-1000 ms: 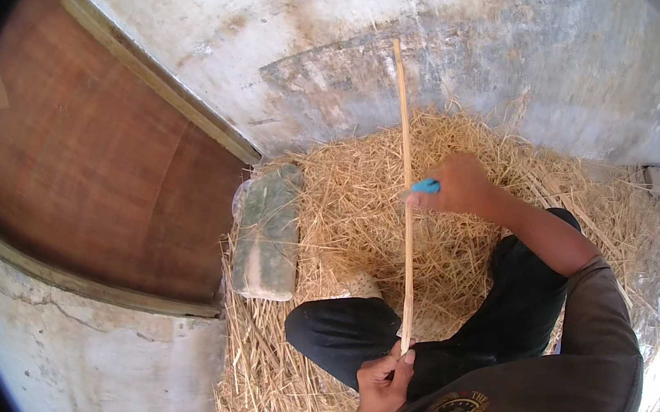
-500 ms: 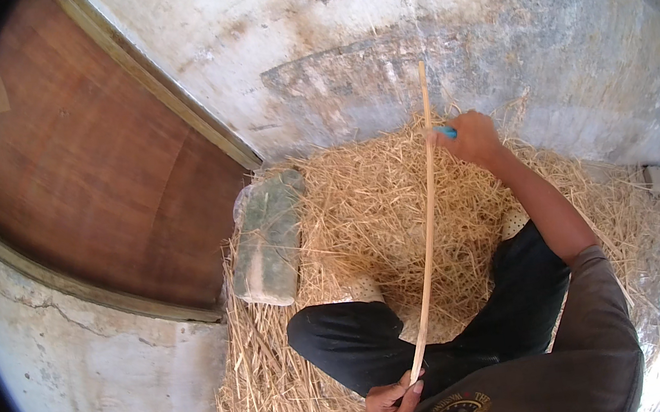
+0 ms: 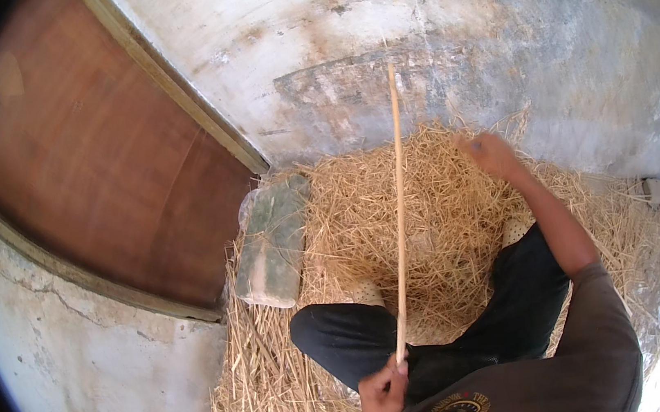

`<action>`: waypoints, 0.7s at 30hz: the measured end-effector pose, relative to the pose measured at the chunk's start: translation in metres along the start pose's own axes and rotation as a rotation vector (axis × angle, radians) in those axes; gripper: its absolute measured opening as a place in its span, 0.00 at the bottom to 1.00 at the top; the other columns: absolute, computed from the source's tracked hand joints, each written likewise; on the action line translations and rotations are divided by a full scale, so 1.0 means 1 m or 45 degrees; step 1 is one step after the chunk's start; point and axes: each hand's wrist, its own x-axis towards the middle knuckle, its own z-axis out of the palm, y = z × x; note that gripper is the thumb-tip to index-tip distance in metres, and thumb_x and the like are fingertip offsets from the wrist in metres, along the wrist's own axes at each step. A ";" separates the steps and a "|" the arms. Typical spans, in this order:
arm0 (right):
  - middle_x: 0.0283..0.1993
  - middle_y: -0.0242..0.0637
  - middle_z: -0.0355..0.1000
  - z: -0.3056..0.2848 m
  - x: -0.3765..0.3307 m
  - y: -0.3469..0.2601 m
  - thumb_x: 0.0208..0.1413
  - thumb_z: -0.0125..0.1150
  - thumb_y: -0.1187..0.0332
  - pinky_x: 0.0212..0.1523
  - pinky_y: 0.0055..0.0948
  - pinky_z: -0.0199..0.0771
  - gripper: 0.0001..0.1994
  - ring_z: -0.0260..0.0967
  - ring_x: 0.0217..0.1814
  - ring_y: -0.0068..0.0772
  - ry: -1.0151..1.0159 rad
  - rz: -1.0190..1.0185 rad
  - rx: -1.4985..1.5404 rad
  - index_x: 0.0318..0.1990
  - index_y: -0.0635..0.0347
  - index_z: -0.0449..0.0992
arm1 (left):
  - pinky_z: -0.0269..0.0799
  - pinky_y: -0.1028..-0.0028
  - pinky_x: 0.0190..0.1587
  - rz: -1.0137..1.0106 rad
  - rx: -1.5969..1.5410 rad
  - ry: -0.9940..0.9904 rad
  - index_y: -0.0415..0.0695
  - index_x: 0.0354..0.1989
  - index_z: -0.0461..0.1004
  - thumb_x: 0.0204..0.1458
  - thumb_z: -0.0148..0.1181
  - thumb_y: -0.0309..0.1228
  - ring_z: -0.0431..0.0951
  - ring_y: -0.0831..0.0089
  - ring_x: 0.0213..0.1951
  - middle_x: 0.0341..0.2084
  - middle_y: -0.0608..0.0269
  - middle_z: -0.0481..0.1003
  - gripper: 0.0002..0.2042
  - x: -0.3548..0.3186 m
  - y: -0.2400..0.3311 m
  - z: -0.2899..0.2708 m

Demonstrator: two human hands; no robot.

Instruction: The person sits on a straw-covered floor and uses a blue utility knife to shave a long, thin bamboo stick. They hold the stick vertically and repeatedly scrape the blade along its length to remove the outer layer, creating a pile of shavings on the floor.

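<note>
Strip [image 3: 400, 222], one, pale, slender and very slightly bowed: I log it first from the head view, my only feed. It runs up and away from the left hand [image 3: 383, 390], passing to the left of the right hand [image 3: 495, 156] with a gap between; its far end stands out against the wall [image 3: 558, 46]. A short length continues below the left hand.

Left hand, one: closed around the strip near its lower end, thumb along the upper side.

Right hand, one: apart from the strip, raised over the far side of the straw [image 3: 448, 224], blurred at the fingers, which look curled. I cannot tell whether it grips anything.

Straw, loose, a wide bed: beneath and between the hands.

Slab [image 3: 273, 246], one, greenish grey, rounded at the corners: on the straw, ahead of the left hand and to its left.

Trousers [image 3: 345, 332], dark, legs bent: just beyond the left hand, knees either side of the strip.

Panel [image 3: 94, 161], reddish brown, timber-edged: far left of both hands.

Block [image 3: 658, 191], small, grey: well to the right of the right hand.
</note>
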 end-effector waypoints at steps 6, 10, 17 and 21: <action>0.12 0.40 0.65 0.014 -0.162 -0.113 0.46 0.57 0.34 0.17 0.36 0.63 0.30 0.65 0.13 0.41 -0.137 -0.906 0.335 0.17 0.54 0.76 | 0.56 0.87 0.24 0.106 -0.236 -0.084 0.35 0.56 0.67 0.60 0.51 0.26 0.59 0.90 0.22 0.19 0.76 0.64 0.16 0.043 0.019 0.012; 0.10 0.38 0.63 0.010 -0.147 -0.118 0.44 0.58 0.32 0.15 0.35 0.63 0.30 0.66 0.12 0.38 -0.035 -0.857 0.084 0.15 0.53 0.75 | 0.53 0.85 0.19 0.185 -0.390 -0.177 0.35 0.64 0.58 0.61 0.50 0.26 0.57 0.89 0.17 0.16 0.76 0.62 0.22 0.044 0.022 0.016; 0.12 0.40 0.67 0.000 -0.139 -0.118 0.44 0.41 0.22 0.15 0.36 0.62 0.41 0.68 0.14 0.41 -0.258 -0.990 -0.084 0.17 0.56 0.76 | 0.53 0.85 0.19 -0.037 -0.501 -0.164 0.37 0.64 0.59 0.61 0.51 0.25 0.58 0.89 0.18 0.16 0.76 0.63 0.22 0.024 0.028 0.016; 0.13 0.41 0.67 -0.004 -0.095 -0.110 0.44 0.39 0.22 0.16 0.37 0.63 0.42 0.68 0.15 0.41 -0.225 -0.618 -0.233 0.17 0.57 0.77 | 0.52 0.85 0.18 -0.131 -0.624 -0.230 0.38 0.64 0.59 0.60 0.52 0.26 0.57 0.89 0.16 0.16 0.76 0.62 0.22 0.010 0.028 0.016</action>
